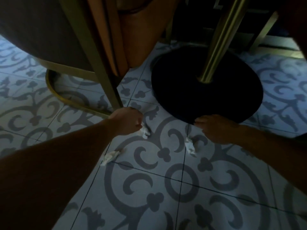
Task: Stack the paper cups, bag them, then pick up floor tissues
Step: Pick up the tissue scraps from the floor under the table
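Down near the patterned tile floor, the person is reaching both bare arms forward into the dim space under a table. The left hand is curling into a loose fist, its fingers closing on a crumpled white tissue that is poking out below the knuckles. The right hand is hovering with fingers spread and flat, gripping nothing, its fingertips lying over the near edge of the round black table base. A second tissue is lying on the tiles just beside that hand, and a third tissue is lying on the floor beside the left forearm. A brass pole is rising from the black base, and a chair's metal leg is standing just beyond the left hand.
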